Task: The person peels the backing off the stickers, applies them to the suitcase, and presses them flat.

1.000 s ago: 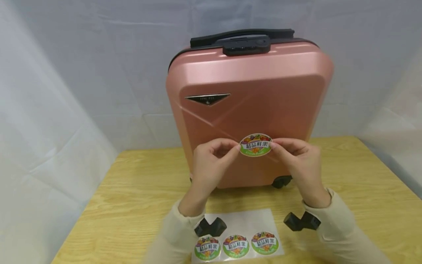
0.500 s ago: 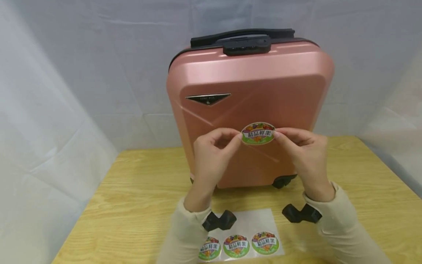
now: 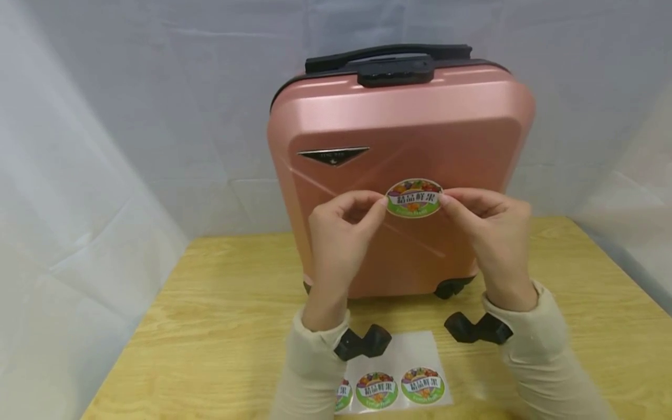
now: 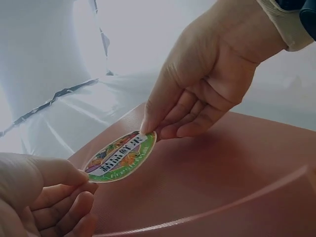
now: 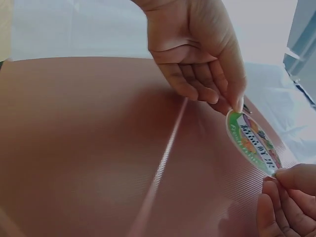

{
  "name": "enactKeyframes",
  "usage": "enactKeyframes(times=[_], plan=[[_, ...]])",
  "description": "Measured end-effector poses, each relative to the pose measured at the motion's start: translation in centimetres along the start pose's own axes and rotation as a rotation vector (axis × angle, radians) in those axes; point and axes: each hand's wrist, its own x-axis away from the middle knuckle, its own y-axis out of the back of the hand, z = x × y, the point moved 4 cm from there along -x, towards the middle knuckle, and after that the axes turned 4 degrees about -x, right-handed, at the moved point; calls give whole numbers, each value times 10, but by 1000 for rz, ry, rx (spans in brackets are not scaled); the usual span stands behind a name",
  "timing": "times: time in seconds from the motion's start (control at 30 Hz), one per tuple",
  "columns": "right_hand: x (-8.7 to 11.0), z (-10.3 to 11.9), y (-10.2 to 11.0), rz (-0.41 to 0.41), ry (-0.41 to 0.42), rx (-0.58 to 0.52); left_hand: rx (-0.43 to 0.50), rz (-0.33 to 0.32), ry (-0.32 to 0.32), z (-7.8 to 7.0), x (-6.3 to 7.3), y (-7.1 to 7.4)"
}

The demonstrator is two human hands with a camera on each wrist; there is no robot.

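An oval fruit sticker [image 3: 414, 199], green below with a white lettered band, is stretched level between both hands. Thumb and forefinger of my left hand [image 3: 343, 233] pinch its left end; those of my right hand [image 3: 493, 233] pinch its right end. Behind it stands a pink hard-shell suitcase [image 3: 409, 256], upright, with a black handle on top. In the left wrist view the sticker [image 4: 121, 157] is close over the suitcase's front face [image 4: 197, 182]. The right wrist view shows the sticker [image 5: 253, 143] from the other side, face outward.
A backing sheet [image 3: 415, 344] with several matching stickers lies on the wooden table [image 3: 226, 315] in front of the suitcase, partly covered by the left sleeve [image 3: 315, 373]. A dark triangular badge [image 3: 333, 156] sits on the suitcase's upper left. White sheeting [image 3: 184, 116] hangs behind.
Both hands have moved up along the suitcase front, carrying the sticker higher and slightly right. The left sleeve now covers more of the leftmost sticker on the sheet.
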Motion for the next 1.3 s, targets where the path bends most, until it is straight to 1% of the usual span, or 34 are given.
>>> enactKeyframes(times=[0.13, 0.23, 0.33, 0.47, 0.6, 0.83, 1.07, 1.3], plan=[[-3, 3, -2, -2, -29, -33, -18, -9, 46, -2, -2, 1], [-4, 4, -2, 11, -55, -65, -42, -8, 61, -5, -3, 2], [-6, 5, -1, 30, -75, -95, -67, -10, 57, -8, -3, 2], [-8, 7, -2, 42, -84, -125, -74, -30, 47, -10, -4, 1], [-9, 9, -3, 39, -100, -122, -71, -55, 37, -10, -4, 1], [-10, 10, -5, 17, -113, -125, -73, -82, 12, -12, -3, 1], [-10, 10, -6, -3, -113, -123, -91, -104, 27, -13, -4, -1], [-8, 10, -7, -30, -103, -129, -93, -111, 34, -13, -4, -2]])
